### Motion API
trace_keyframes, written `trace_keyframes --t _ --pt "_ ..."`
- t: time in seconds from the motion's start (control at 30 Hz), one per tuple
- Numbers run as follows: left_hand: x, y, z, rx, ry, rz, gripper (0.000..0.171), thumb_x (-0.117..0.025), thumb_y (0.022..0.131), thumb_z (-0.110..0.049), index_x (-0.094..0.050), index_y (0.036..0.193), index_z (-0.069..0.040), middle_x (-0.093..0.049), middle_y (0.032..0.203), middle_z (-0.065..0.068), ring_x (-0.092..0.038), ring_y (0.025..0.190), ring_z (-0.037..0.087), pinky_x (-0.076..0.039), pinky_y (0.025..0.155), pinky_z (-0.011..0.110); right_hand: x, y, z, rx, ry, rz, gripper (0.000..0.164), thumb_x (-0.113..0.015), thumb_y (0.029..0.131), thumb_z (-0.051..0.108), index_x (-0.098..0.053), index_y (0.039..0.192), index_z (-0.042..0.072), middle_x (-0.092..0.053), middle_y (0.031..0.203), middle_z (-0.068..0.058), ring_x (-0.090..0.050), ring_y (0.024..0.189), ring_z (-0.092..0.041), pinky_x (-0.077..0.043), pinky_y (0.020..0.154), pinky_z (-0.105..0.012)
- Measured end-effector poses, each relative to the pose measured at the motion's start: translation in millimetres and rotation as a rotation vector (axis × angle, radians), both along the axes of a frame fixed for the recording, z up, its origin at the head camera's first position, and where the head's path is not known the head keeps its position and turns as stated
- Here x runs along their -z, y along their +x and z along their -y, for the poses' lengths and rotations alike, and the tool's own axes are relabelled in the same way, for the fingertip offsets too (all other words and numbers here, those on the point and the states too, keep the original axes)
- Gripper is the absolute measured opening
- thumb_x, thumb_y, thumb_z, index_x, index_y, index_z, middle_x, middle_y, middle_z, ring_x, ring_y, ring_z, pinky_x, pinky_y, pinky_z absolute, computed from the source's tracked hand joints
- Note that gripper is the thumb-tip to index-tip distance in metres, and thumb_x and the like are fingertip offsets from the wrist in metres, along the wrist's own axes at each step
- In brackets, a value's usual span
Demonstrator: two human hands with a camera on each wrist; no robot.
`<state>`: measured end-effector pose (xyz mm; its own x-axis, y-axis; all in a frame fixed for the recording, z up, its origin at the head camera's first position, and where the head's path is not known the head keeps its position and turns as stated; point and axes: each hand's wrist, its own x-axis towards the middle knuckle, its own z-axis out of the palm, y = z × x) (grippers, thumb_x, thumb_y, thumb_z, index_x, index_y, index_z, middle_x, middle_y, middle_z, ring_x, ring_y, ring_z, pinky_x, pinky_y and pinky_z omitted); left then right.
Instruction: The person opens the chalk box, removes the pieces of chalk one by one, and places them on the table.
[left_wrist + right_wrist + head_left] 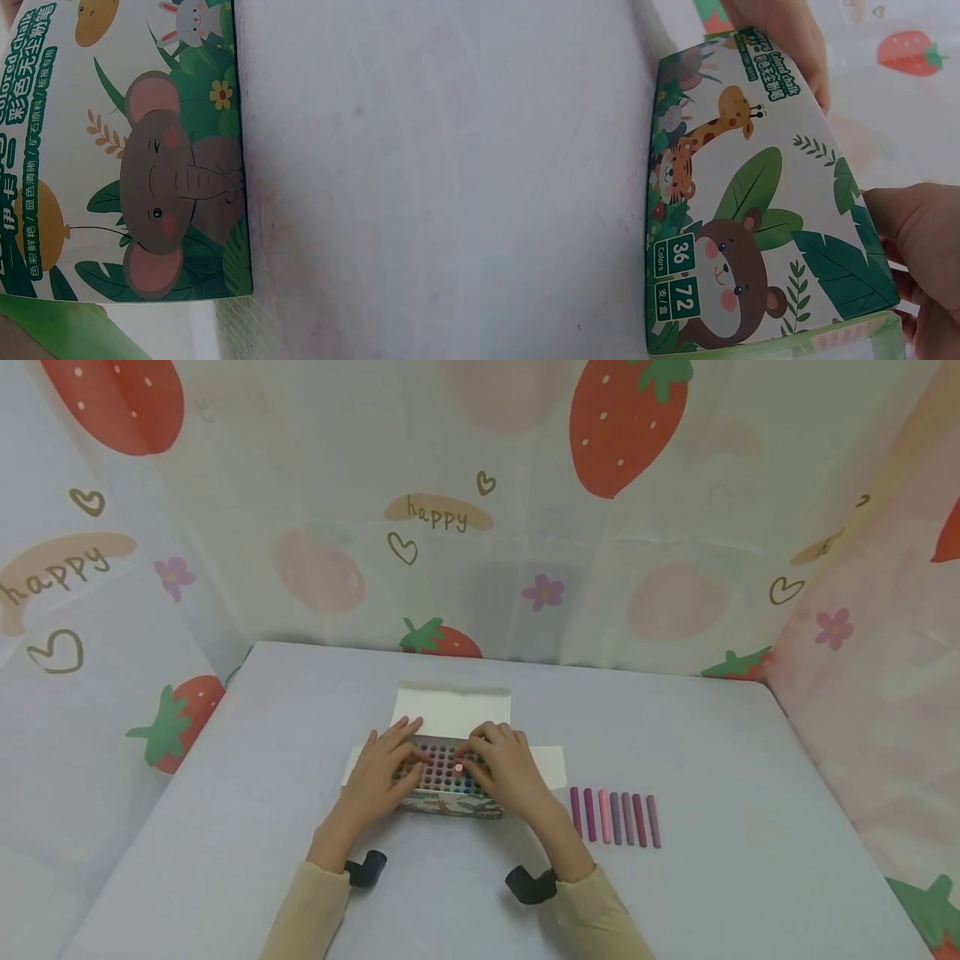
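Both hands work over an open box of colored chalk [450, 803], its many round chalk ends showing in rows. The left hand [382, 772] rests over the box's left end, fingers spread and relaxed, thumb and forefinger above the chalk. At the right half, the right hand [506, 768] has its thumb and forefinger at a pale pink chalk stick [459, 768] that stands above the others, pinching it. In the right wrist view the printed box front [742, 202] is seen with the right hand's fingers behind its upper edge.
Several pink and purple chalk sticks [615, 818] lie in a row on the white table [720, 777], right of the box. The box's lid flap [450, 706] is folded back, and a side flap [551, 767] sticks out right. A strawberry-print curtain [450, 577] surrounds the table.
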<state>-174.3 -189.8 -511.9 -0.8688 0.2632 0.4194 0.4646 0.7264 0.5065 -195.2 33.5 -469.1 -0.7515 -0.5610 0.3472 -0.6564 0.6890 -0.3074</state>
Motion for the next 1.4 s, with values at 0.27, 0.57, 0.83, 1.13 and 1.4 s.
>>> trace_keyframes --t 0.27,0.57,0.83,1.13,1.4 --pt "-1.0 -0.2 -0.2 0.001 0.004 -0.007 0.01 -0.056 0.089 -0.022 -0.065 0.091 -0.02 -0.041 0.145 0.003 -0.028 0.138 0.025 -0.015 0.105 0.067 3.4 -2.2 -0.4 0.004 -0.01 0.001 0.01 -0.064 0.088 0.025 -0.067 0.096 0.021 -0.056 0.102 0.002 -0.048 0.092 -0.016 -0.04 0.077 -0.035" --pt "-2.4 -0.1 -0.4 0.001 0.003 -0.007 0.011 -0.055 0.09 -0.022 -0.066 0.092 -0.019 -0.04 0.145 0.002 -0.028 0.138 0.024 -0.015 0.107 0.065 4.5 -3.3 -0.1 0.01 -0.033 -0.015 0.01 -0.063 0.088 0.027 -0.065 0.096 0.021 -0.057 0.101 0.004 -0.048 0.091 -0.015 -0.041 0.082 -0.038" --pt "-2.0 0.3 0.1 -0.001 -0.007 -0.001 0.012 -0.055 0.09 -0.022 -0.067 0.093 -0.019 -0.04 0.145 0.002 -0.027 0.139 0.024 -0.015 0.107 0.065 -2.3 -3.3 0.0 0.01 -0.11 0.01 0.011 -0.06 0.09 0.027 -0.063 0.099 0.02 -0.056 0.097 0.004 -0.048 0.089 -0.015 -0.04 0.079 -0.038" --pt "-0.5 0.3 0.2 -0.012 -0.01 0.003 0.011 -0.056 0.09 -0.022 -0.066 0.091 -0.02 -0.04 0.145 0.001 -0.027 0.139 0.023 -0.016 0.107 0.064 -13.4 -1.8 -7.7 0.01 -0.179 0.019 0.011 -0.06 0.09 0.027 -0.064 0.099 0.021 -0.057 0.098 0.003 -0.049 0.09 -0.016 -0.039 0.081 -0.039" --pt "-0.5 0.7 -0.5 -0.006 -0.006 0.007 0.011 -0.055 0.09 -0.021 -0.066 0.09 -0.02 -0.04 0.145 0.002 -0.027 0.139 0.023 -0.014 0.108 0.064 -20.5 -1.4 -23.0 -0.01 -0.313 -0.009 0.012 -0.062 0.089 0.024 -0.065 0.098 0.017 -0.059 0.098 0.002 -0.053 0.095 -0.017 -0.039 0.084 -0.043"
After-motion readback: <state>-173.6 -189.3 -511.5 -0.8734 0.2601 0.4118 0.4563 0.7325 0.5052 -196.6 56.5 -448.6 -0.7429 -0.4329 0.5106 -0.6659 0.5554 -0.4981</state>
